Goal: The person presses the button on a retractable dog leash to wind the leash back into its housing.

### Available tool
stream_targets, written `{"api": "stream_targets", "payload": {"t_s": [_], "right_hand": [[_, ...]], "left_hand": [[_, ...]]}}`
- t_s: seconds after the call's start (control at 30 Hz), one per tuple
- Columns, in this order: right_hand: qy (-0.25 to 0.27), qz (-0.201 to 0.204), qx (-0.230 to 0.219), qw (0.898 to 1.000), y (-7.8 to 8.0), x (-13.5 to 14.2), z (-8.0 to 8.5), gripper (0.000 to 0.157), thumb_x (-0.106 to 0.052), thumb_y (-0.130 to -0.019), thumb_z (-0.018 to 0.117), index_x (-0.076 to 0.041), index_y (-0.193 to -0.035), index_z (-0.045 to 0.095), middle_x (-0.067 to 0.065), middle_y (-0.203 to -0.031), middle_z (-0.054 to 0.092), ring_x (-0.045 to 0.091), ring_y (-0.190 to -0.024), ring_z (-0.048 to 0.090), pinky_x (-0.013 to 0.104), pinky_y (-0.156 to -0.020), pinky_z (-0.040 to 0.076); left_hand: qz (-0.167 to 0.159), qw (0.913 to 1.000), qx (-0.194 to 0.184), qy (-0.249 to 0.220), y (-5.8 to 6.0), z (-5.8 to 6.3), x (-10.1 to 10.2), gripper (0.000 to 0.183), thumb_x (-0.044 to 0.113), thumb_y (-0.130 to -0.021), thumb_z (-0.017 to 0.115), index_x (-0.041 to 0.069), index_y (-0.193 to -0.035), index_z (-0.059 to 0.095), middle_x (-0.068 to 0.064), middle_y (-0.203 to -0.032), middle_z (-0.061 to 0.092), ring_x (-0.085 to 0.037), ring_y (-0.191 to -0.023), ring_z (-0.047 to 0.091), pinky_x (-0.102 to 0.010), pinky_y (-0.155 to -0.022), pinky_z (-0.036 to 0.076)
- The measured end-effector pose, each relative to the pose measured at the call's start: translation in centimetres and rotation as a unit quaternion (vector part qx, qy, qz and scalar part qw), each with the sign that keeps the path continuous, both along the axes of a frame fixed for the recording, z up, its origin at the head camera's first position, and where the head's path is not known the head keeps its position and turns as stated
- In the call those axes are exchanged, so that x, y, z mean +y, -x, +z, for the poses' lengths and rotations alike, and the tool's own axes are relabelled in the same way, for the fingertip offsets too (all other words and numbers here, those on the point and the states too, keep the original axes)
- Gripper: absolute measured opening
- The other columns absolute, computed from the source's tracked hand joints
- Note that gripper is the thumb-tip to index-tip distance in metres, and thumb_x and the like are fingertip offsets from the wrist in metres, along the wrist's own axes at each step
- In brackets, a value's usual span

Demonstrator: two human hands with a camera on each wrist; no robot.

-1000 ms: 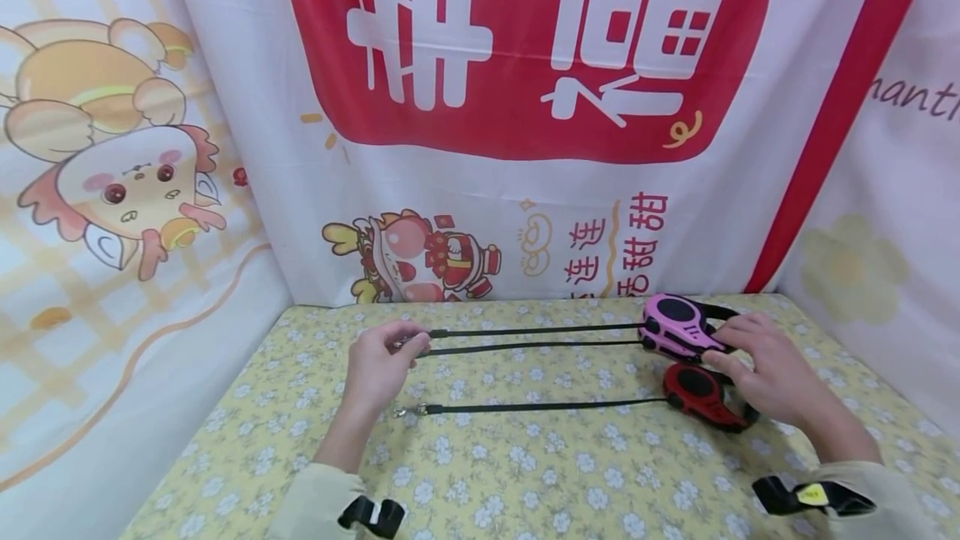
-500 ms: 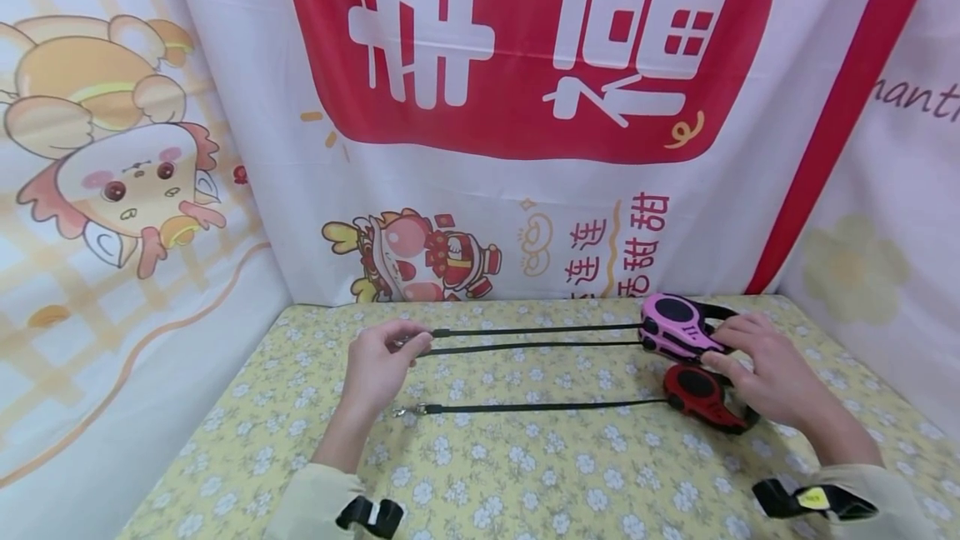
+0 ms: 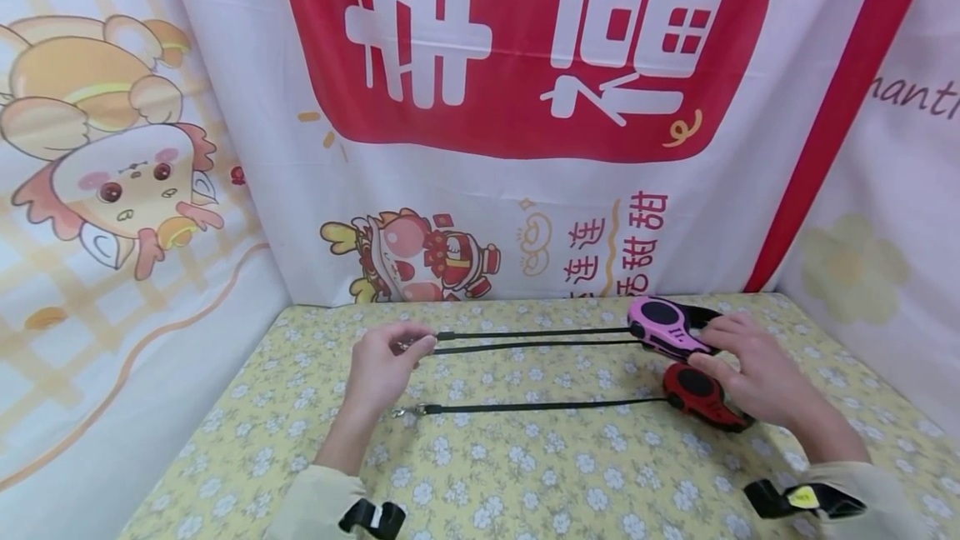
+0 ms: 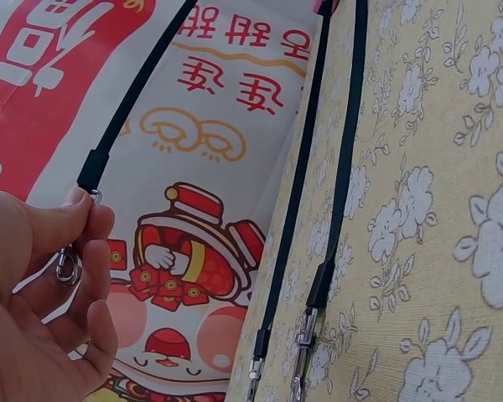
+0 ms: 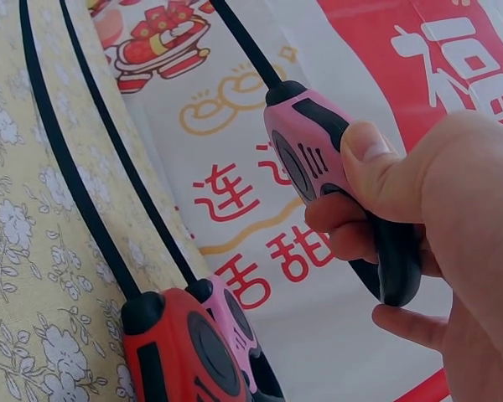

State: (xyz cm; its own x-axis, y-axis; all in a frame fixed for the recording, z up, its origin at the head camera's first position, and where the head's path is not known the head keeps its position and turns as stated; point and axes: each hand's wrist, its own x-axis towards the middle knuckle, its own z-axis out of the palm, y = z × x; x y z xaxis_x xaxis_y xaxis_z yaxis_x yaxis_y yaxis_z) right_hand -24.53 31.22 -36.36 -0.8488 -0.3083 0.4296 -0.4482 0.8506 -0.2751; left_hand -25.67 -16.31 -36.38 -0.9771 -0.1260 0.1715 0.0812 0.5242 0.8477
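In the right wrist view, my right hand [image 3: 761,369] grips the black handle of a pink retractable dog leash [image 5: 306,142], thumb on its top. My left hand [image 3: 381,365] pinches the clip end of that leash's black strap [image 4: 126,113] between thumb and finger, and the metal clip [image 4: 67,266] hangs below the fingertips. The strap runs between both hands. Beneath the held leash, a second pink retractable leash [image 5: 235,322] lies on the table, mostly hidden in the head view. Nearer the person lies a red retractable leash [image 3: 701,397], its strap [image 3: 525,407] drawn out leftward.
Both lying leashes end in metal clips, such as the red leash's clip [image 3: 408,412] near the left forearm. A yellow floral cloth covers the table [image 3: 480,473]. Printed white hangings [image 3: 517,182] stand behind it and along both sides.
My right hand has shifted left with the held pink leash in the last half second. The left hand moved slightly right. The red leash stayed in place.
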Motion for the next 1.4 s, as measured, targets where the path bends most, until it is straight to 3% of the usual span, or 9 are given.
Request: {"api": "stream_targets", "payload": {"t_s": [0.83, 1.17, 1.4], "right_hand": [[0.003, 0.002, -0.017, 1.000, -0.3, -0.5, 0.5, 0.040, -0.024, -0.100, 0.074, 0.008, -0.125, 0.071, 0.031, -0.131, 0.065, 0.045, -0.121, 0.055, 0.071, -0.100, 0.047], [0.000, 0.001, -0.019, 1.000, -0.2, -0.6, 0.4, 0.040, -0.024, -0.099, 0.075, 0.008, -0.123, 0.072, 0.030, -0.131, 0.065, 0.044, -0.123, 0.053, 0.071, -0.100, 0.046], [-0.001, 0.005, -0.016, 1.000, -0.1, -0.9, 0.5, 0.040, -0.024, -0.099, 0.075, 0.008, -0.123, 0.072, 0.031, -0.131, 0.065, 0.044, -0.122, 0.053, 0.071, -0.100, 0.046]], "left_hand": [[-0.011, 0.9999, 0.008, -0.007, 0.0, -0.4, 0.8, 0.013, 0.020, -0.103, 0.072, 0.021, -0.112, 0.080, -0.004, -0.098, 0.078, -0.021, -0.072, 0.069, -0.026, -0.057, 0.049], [-0.026, 0.9992, 0.018, -0.024, -0.2, -0.4, 1.2, 0.016, 0.017, -0.104, 0.069, 0.019, -0.115, 0.080, -0.005, -0.098, 0.080, -0.018, -0.067, 0.068, -0.026, -0.059, 0.053], [-0.022, 0.9993, 0.018, -0.022, -0.4, -0.2, 1.2, 0.017, 0.016, -0.104, 0.068, 0.017, -0.117, 0.080, -0.004, -0.097, 0.079, -0.023, -0.068, 0.069, -0.023, -0.048, 0.041]]}}
